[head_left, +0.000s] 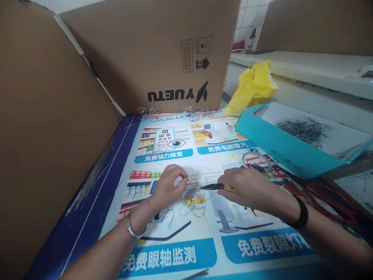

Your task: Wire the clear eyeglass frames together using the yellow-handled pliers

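Observation:
My left hand [169, 184] is closed in a pinch on a thin wire eyeglass frame [194, 182] that lies on a printed poster [175, 252] covering the table. My right hand [247, 186] is closed around small pliers with yellow handles [217, 187], whose dark tip points left and touches the frame near my left fingers. More thin wire frames [192, 208] lie loose just below the hands. A silver bangle sits on my left wrist and a black band on my right wrist.
A large brown cardboard box [157, 50] stands behind, another cardboard sheet [43, 128] walls the left. A teal shallow box [279, 144] at right holds a pile of wire parts [303, 128]. A yellow plastic bag [252, 87] lies behind it. Red cord [332, 198] sits at right.

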`<state>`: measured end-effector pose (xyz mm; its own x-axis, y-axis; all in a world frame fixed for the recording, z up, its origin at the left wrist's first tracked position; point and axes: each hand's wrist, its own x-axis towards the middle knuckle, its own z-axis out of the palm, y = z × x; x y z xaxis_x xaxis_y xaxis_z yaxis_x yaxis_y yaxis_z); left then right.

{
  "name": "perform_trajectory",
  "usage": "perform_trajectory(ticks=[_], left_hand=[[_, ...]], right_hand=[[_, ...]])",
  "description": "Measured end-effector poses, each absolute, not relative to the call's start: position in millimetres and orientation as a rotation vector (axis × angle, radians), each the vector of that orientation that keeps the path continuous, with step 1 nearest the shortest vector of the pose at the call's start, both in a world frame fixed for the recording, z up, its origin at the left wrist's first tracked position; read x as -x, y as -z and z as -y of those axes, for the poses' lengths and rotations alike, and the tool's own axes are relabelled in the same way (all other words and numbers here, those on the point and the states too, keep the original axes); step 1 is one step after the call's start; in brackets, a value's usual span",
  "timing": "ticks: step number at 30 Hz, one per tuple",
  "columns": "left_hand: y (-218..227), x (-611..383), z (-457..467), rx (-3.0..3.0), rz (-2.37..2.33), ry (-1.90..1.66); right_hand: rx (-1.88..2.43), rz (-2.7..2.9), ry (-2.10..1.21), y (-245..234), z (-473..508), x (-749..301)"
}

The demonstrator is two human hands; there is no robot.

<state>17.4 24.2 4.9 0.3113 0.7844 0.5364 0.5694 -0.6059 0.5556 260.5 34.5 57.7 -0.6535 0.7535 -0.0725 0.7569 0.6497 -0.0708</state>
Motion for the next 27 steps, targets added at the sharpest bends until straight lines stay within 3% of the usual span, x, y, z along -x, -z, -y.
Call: perform_trajectory(ticks=[6,12,27], left_hand=[[-4.6,-16.6,-25.6,-2.256,-1.228,-1.179],[-2.4,-14.9,-27.3,-2.204,-1.245,-1.154],[1.3,-16.5,-25.7,-2.192,-1.240,-1.222]], right_hand=[[-1.412,-2.964,0.330,-45.8,-44.5,-263.0],[-1.842,-3.109,0.674,-6.2,-55.6,-254.3],[-1.714,-3.263,0.673,12.2,-54.6,-251.4]])
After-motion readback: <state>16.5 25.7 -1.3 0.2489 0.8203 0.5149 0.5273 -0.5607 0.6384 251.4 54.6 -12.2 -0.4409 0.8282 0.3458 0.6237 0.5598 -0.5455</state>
